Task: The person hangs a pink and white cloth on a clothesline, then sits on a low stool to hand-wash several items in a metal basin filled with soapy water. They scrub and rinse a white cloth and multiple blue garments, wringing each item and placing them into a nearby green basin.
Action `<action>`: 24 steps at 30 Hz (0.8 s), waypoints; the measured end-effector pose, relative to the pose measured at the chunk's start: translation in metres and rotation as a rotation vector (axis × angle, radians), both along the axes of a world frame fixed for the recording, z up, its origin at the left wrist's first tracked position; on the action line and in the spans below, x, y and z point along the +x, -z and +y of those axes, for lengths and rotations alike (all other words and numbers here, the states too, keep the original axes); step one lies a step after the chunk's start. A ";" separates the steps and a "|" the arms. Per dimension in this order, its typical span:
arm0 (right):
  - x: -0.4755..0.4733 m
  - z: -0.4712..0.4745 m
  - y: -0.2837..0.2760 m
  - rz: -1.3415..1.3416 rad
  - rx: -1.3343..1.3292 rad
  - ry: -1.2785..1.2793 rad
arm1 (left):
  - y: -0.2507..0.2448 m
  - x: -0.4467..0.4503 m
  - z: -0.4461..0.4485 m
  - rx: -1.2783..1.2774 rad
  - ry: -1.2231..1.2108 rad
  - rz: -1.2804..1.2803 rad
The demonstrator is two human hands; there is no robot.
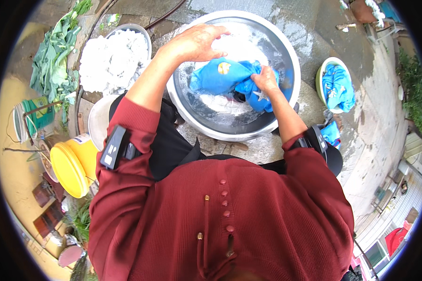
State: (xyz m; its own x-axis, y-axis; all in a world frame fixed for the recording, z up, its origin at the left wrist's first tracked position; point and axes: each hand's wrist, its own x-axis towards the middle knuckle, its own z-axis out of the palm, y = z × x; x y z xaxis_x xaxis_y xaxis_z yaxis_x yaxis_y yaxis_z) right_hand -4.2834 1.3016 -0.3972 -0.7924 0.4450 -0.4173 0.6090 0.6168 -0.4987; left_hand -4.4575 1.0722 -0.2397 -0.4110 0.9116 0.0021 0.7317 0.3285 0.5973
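Observation:
A wide metal basin (293, 70) holds sudsy water and a blue patterned cloth (214, 79), wet and bunched. My right hand (265, 80) grips the cloth at the basin's right side, where a bunched part with a grey star print hangs below the fingers. Over the upper left of the basin, my left hand (204, 42) is held with fingers and thumb apart, above white foam (244, 40) and just above the cloth. Nothing shows between its fingers. Something dark lies partly hidden under the cloth in the water.
White wet fabric (109, 61) is heaped in a metal bowl (147, 40) at left. Leafy greens (52, 56) and a yellow bucket (70, 168) stand farther left. On the right, a pale green basin (319, 84) holds blue cloth (337, 87). A dark hose (165, 14) crosses the wet paving.

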 end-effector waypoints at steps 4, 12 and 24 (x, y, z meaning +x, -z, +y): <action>-0.009 -0.007 -0.114 0.405 -0.090 0.068 | -0.010 0.010 0.004 -0.083 0.025 -0.116; -0.019 -0.009 -0.253 0.926 0.065 0.121 | -0.012 0.025 0.012 0.230 0.151 -0.152; -0.047 -0.084 -0.333 1.109 -0.022 -0.014 | -0.004 0.068 0.090 0.856 -0.309 -0.299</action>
State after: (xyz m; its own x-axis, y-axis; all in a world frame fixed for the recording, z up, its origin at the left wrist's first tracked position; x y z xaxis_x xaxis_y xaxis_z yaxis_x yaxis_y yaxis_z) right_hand -4.3301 1.2172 -0.0639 -0.7365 0.4339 0.5190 -0.1893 0.6043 -0.7739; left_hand -4.3892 1.1622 -0.2354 -0.7244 0.5010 0.4735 0.4639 -0.1537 0.8724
